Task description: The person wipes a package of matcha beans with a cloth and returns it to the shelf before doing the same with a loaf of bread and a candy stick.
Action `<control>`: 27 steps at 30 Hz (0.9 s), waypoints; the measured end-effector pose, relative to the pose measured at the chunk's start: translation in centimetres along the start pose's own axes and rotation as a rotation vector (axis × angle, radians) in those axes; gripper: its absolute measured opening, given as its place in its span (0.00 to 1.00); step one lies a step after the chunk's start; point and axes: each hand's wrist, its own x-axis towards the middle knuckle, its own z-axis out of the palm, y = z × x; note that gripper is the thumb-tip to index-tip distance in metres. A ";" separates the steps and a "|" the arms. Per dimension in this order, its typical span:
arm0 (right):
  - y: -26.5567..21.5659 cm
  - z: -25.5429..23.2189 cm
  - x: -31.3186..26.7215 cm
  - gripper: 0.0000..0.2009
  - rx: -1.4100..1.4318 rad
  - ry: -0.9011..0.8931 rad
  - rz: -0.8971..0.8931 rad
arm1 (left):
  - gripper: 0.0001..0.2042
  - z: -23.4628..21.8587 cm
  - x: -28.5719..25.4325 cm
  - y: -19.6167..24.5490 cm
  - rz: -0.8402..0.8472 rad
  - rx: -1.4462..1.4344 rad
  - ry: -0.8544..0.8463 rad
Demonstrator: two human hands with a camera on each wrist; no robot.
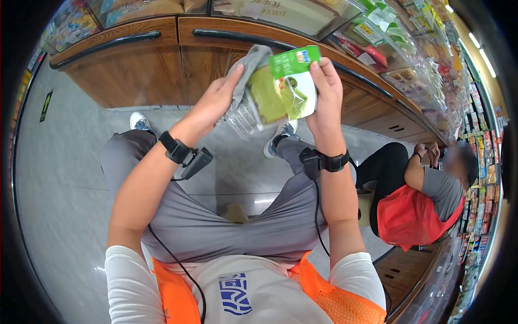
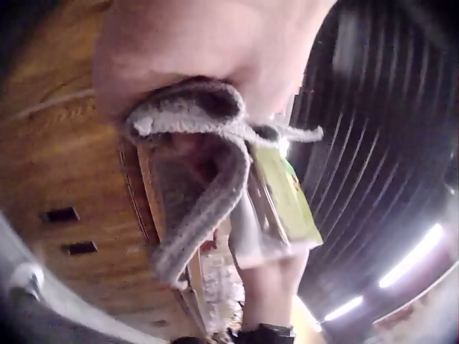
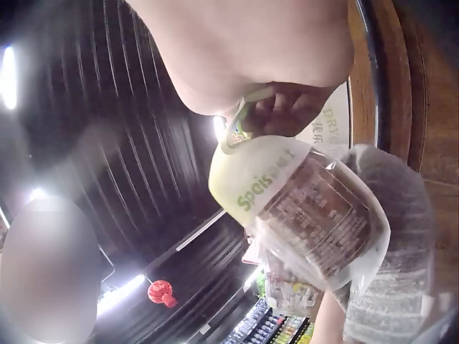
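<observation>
Left hand (image 1: 217, 99) gripping grey cloth (image 1: 249, 66), right up against green-and-white packet (image 1: 293, 81). Right hand (image 1: 328, 93) pinching packet's printed edge. Packet's up in midair between both hands, in front of wooden cabinets (image 1: 129, 75).

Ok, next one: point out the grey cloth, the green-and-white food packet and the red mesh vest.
Grey cloth (image 1: 253, 60): head view, on its upper part.
Green-and-white food packet (image 1: 286, 90): head view, on its front face.
Red mesh vest (image 1: 418, 217): head view, on the mesh fabric.
</observation>
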 end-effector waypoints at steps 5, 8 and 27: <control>-0.2 0.2 0.0 0.05 -0.023 0.033 -0.102 | 0.26 1.5 -1.2 -1.3 -0.083 -0.144 -0.072; 0.1 0.2 0.2 0.07 -0.123 0.031 -0.097 | 0.20 1.5 -1.0 -2.1 -0.053 -0.178 -0.114; 2.0 1.0 -0.5 0.12 -0.530 -0.013 -0.102 | 0.23 0.2 0.2 -2.1 -0.098 -0.235 -0.040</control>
